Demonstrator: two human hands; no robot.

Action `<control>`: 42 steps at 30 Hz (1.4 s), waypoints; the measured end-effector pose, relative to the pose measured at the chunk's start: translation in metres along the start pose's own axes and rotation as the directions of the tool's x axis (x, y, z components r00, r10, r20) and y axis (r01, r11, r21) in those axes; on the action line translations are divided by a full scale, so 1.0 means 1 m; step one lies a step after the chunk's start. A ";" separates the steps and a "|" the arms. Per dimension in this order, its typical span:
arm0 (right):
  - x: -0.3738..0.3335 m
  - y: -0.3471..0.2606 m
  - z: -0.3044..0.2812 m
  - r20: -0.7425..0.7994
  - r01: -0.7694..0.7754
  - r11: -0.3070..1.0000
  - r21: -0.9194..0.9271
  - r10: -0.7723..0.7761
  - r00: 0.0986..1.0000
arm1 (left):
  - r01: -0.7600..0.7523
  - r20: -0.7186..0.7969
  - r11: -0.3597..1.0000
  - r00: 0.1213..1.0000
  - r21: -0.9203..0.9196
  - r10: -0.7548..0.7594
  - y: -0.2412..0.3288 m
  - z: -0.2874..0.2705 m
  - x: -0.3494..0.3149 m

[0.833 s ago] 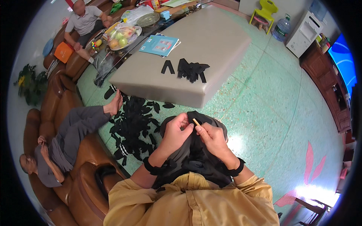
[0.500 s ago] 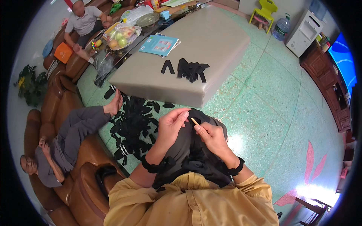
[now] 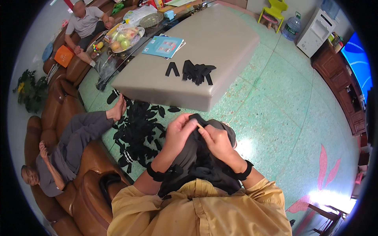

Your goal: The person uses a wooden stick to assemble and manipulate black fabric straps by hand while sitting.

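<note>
Above my lap, my left hand (image 3: 179, 129) pinches a small black fabric piece (image 3: 195, 117). A short, light wooden stick (image 3: 200, 126) is gripped in my right hand (image 3: 217, 141), its tip touching or close to the black piece by my left thumb. My fingers hide part of both. More black cloth (image 3: 204, 173) lies on my lap. Ahead, a beige padded bench (image 3: 220, 43) bears a cluster of folded black strips (image 3: 197, 72) and a single folded strip (image 3: 172, 69). A large heap of black fabric pieces (image 3: 138, 129) covers the floor at my left.
Blue booklets (image 3: 163, 46) lie on the bench. One person reclines on the brown leather sofa (image 3: 65, 102), a bare foot (image 3: 117, 108) near the heap; another sits farther back. A table holds a fruit plate (image 3: 125, 39). A water dispenser (image 3: 316, 29) stands far right.
My hands have come closer together, and the stick has moved left toward my left thumb. The black piece now stands up more visibly above my fingers. The view has shifted slightly.
</note>
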State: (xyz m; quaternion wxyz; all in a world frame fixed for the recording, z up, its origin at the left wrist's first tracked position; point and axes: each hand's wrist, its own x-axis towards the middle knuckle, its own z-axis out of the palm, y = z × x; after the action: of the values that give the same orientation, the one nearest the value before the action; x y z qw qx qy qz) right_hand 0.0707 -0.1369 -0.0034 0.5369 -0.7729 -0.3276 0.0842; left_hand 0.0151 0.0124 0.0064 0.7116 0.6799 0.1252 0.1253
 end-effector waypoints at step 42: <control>0.011 -0.005 -0.027 0.090 -0.257 0.867 0.427 0.242 0.966 | -0.199 0.101 0.885 0.980 0.421 0.172 0.020 -0.002 -0.005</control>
State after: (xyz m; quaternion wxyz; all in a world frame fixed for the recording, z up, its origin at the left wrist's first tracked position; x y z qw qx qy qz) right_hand 0.0903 -0.1500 0.0146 0.6750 -0.6676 -0.2068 0.2366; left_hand 0.0093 0.0135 0.0268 0.5330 0.8319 0.0623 0.1414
